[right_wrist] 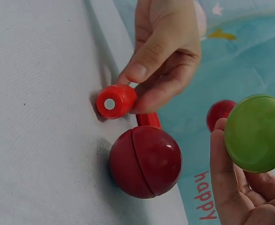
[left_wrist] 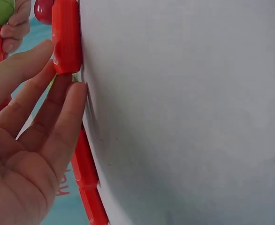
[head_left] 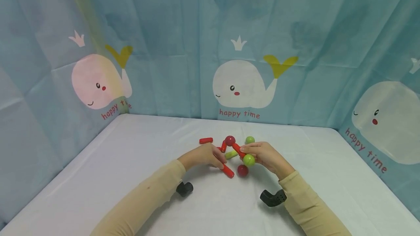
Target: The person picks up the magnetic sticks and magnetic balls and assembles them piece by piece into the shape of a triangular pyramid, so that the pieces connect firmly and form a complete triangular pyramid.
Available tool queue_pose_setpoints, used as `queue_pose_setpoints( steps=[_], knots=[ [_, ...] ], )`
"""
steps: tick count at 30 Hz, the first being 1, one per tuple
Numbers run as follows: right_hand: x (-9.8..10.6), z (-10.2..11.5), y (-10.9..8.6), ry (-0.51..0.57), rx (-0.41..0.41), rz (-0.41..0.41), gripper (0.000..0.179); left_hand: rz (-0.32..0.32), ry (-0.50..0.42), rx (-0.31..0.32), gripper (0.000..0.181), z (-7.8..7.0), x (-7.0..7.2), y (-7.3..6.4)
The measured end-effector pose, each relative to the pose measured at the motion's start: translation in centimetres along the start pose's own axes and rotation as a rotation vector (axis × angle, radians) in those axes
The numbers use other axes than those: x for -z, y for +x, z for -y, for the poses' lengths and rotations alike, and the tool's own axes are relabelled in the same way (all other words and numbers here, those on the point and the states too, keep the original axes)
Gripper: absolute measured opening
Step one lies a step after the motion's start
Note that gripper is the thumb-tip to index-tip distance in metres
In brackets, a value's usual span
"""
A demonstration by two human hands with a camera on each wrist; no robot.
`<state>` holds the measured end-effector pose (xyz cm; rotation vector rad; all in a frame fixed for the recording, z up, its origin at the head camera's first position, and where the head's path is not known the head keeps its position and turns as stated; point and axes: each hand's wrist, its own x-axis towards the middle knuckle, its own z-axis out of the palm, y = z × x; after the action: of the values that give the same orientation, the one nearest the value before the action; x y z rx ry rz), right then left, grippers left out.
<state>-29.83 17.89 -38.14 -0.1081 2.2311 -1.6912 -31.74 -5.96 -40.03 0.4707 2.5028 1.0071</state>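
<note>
On the white cloth-covered table [head_left: 137,148], toward its far edge, we see the right hand [head_left: 264,154] pinching a smooth red rod [head_left: 238,150], with a glossy green ball [head_left: 249,160] and a shiny crimson ball [head_left: 230,140] at its ends. The left hand [head_left: 207,156], partly spread, meets a faceted rod [head_left: 228,170]; whether it grips, we cannot tell. Just beside sits a seamed ball [head_left: 242,170], dark red.
</note>
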Motion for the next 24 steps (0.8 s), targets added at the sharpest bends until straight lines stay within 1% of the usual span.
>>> queue_pose_setpoints(
  steps=[6, 12, 18, 24],
  knots=[
    [0.2, -0.2, 0.1, 0.004, -0.008, -0.002, 0.042, 0.029, 0.059, -0.015, 0.005, -0.7, -0.5, -0.2],
    [0.2, -0.4, 0.2, 0.008, 0.005, 0.002, 0.041, 0.050, 0.101, -0.002, 0.010, -1.3, -0.6, -0.9],
    [0.1, -0.3, 0.1, 0.004, 0.001, -0.007, 0.040, 0.029, 0.124, 0.043, 0.012, -0.7, -0.6, -1.5],
    [0.1, -0.4, 0.2, 0.000, 0.010, 0.006, 0.041, -0.004, 0.120, 0.085, 0.009, 0.3, 0.1, -2.2]
  ],
)
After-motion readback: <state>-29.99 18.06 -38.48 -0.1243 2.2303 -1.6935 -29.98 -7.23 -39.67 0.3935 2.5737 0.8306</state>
